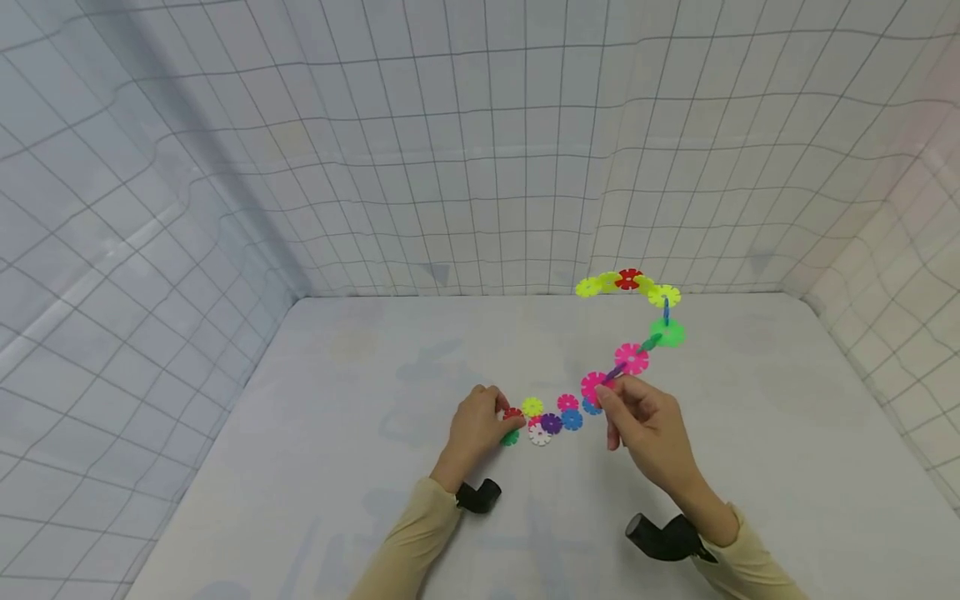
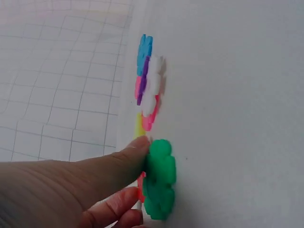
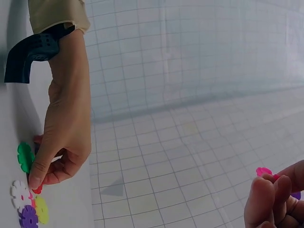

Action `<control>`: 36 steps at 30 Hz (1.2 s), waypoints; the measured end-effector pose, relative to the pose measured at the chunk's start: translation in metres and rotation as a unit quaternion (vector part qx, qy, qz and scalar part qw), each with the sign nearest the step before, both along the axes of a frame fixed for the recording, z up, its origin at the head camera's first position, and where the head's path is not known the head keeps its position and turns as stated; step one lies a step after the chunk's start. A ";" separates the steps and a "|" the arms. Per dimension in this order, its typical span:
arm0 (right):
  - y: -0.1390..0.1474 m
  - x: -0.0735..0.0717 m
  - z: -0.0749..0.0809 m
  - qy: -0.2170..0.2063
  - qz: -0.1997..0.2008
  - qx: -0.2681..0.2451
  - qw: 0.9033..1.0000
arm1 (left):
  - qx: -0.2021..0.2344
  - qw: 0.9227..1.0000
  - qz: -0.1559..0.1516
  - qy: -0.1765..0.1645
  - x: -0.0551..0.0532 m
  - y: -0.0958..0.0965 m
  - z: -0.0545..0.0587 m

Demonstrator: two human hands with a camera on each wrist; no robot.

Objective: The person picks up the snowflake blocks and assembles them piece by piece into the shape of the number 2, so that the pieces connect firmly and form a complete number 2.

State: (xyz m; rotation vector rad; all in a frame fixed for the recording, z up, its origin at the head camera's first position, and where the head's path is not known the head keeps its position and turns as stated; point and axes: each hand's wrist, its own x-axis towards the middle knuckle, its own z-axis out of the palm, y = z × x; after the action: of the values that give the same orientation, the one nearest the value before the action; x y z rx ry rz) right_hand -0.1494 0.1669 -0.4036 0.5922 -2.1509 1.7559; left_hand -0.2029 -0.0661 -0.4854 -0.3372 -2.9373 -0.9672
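My right hand pinches a pink notched disc between thumb and fingers. That disc sits at the near end of a curved chain of interlocked plastic snowflake discs. From it the chain runs through a purple disc, another pink disc, a green disc and several yellow ones around a red disc. At the pile of loose discs, my left hand grips a red disc with thumb and fingertips. A green disc lies right beside the left thumb, partly overlapping the red one.
Between the hands lie loose discs: yellow, white, purple, blue and pink. They rest on a white tabletop. Grid-patterned white sheeting rises at the back and both sides.
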 end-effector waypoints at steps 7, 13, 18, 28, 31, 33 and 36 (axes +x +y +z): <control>-0.002 0.002 0.000 0.002 0.010 0.008 1.000 | 0.039 0.999 -0.002 -0.033 -0.002 0.000 0.001; -0.002 0.001 -0.002 0.000 0.024 0.000 1.000 | 0.117 0.993 0.005 0.016 -0.001 0.001 0.014; -0.001 0.000 -0.003 -0.002 0.029 -0.001 1.000 | 0.258 0.964 -0.051 0.032 0.009 0.009 0.039; -0.009 0.009 0.021 0.003 0.013 0.015 1.000 | 0.376 0.919 -0.112 0.042 0.048 0.028 0.095; -0.013 0.013 0.028 0.013 0.010 0.019 1.000 | 0.397 0.905 -0.136 0.061 0.054 0.031 0.102; -0.014 0.013 0.029 0.018 0.008 0.024 1.000 | 0.398 0.901 -0.150 0.088 0.053 0.033 0.094; -0.014 0.013 0.028 0.019 0.008 0.029 0.999 | 0.375 0.901 -0.161 0.145 0.054 0.037 0.091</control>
State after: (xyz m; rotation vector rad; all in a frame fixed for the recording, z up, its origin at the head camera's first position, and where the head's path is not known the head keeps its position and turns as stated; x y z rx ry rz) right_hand -0.1360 0.1531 -0.3755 0.6538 -2.1824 1.6811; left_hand -0.1485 -0.0295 -0.3944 -0.8354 -2.0628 -1.7923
